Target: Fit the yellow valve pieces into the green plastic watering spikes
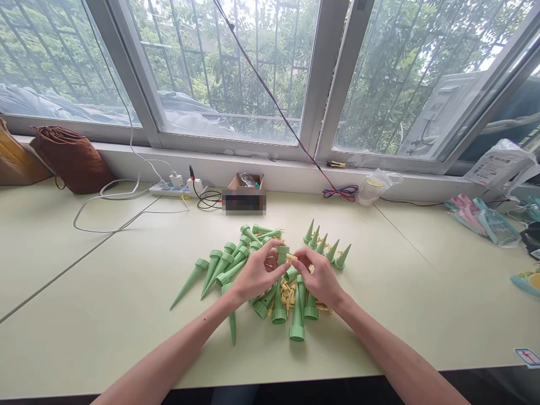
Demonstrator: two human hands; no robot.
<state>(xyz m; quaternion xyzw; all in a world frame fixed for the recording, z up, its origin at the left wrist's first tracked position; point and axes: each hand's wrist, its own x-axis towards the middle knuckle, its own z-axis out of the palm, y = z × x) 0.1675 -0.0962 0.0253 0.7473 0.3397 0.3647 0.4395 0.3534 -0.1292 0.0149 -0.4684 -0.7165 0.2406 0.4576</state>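
Observation:
My left hand (258, 272) is closed around a green plastic spike (282, 251), its wide capped end uppermost. Pinched between the fingertips of my right hand (320, 275) is a small pale-yellow plastic piece (291, 258), close beside that spike; whether they touch I cannot tell. Below both hands lie more yellow pieces (287, 295) in a loose heap. Around them are several green spikes (297, 332), some pointing away from me. Others fan out at the left, such as one long spike (189, 283). At the right, several spikes (322, 245) stand points up in a row.
Toward the window are a power strip (171, 190) with cables, a small cardboard box (246, 181) and a coiled red-blue wire (343, 193). A brown drawstring bag (71, 157) sits at far left. Plastic-wrapped pink and blue items (485, 219) lie at the right of the table (405, 315).

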